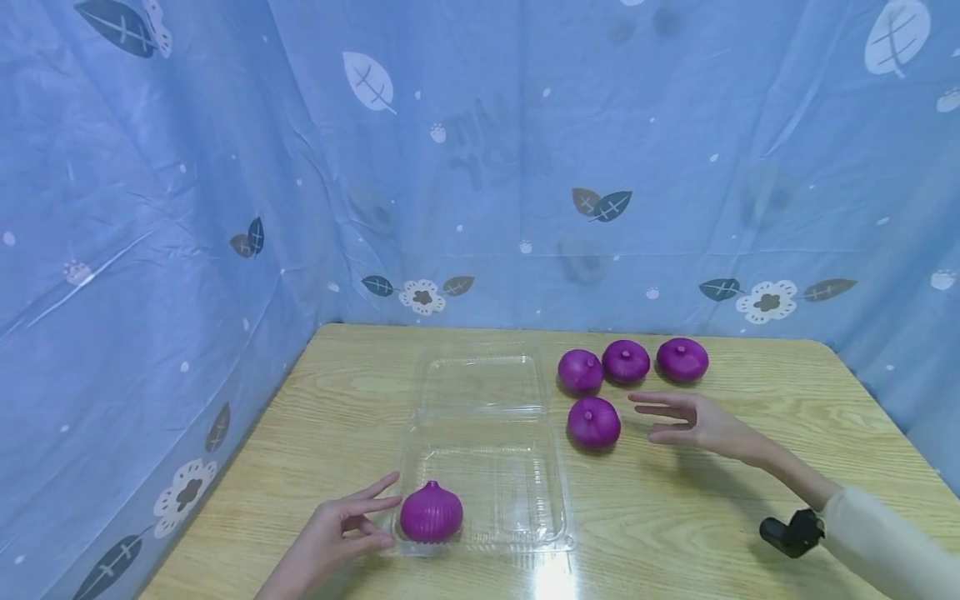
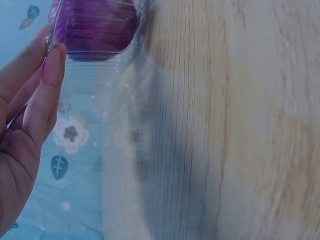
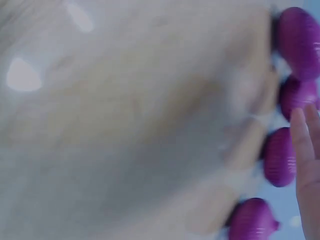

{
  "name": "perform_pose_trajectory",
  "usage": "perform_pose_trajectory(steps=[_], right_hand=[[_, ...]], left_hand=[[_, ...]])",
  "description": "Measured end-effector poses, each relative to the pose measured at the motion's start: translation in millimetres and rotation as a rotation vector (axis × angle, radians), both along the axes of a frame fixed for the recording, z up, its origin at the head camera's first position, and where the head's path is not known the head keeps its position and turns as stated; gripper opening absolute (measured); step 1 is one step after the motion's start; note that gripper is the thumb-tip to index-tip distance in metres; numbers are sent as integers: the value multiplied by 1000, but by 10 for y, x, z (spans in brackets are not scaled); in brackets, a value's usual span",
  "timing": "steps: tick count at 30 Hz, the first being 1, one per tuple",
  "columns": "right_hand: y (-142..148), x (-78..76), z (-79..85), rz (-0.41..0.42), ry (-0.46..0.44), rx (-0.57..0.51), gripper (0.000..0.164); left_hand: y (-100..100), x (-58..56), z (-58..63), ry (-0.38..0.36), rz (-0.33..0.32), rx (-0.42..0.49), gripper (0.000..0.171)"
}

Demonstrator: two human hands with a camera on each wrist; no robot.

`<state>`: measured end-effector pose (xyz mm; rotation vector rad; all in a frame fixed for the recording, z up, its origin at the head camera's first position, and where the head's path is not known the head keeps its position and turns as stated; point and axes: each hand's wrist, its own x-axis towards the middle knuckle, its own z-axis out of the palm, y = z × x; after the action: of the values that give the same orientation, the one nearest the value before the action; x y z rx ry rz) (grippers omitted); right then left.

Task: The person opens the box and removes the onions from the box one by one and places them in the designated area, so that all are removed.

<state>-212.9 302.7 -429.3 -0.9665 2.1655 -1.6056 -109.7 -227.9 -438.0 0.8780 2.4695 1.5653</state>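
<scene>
A clear plastic clamshell container (image 1: 517,546) lies opened out on the table, its lid half at the back. One purple onion (image 1: 431,512) sits in the front left corner of the container. At that corner, my left hand (image 1: 330,533) pinches the rim between thumb and fingers, as the left wrist view shows close up. My right hand (image 1: 682,422) hovers with fingers spread and nothing in them. Just left of it is a purple onion (image 1: 593,423), apart from the fingertips. Behind that onion stand more purple onions, at left (image 1: 580,372), middle (image 1: 626,362) and right (image 1: 682,360).
The wooden table (image 1: 345,400) ends at a blue curtain (image 1: 480,167) printed with leaves and flowers, which hangs behind and at both sides. A black device (image 1: 792,533) is attached near the right sleeve.
</scene>
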Motion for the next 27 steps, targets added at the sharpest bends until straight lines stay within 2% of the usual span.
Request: perform_pose_trajectory(steps=[6, 12, 18, 22, 27], right_hand=[[-194, 1, 278, 122, -18, -12, 55], [-520, 1, 460, 245, -96, 29, 54], [-966, -111, 584, 427, -162, 24, 55], [-1286, -205, 662, 543, -163, 45, 52], [-1699, -331, 656, 631, -210, 111, 49]], left_hand=[[-8, -1, -5, 28, 19, -22, 43], [-6, -15, -30, 28, 2, -16, 44], [-23, -1, -36, 11, 3, -24, 45], [-21, 5, -27, -2, 13, -39, 46], [-8, -17, -28, -10, 0, -19, 47]])
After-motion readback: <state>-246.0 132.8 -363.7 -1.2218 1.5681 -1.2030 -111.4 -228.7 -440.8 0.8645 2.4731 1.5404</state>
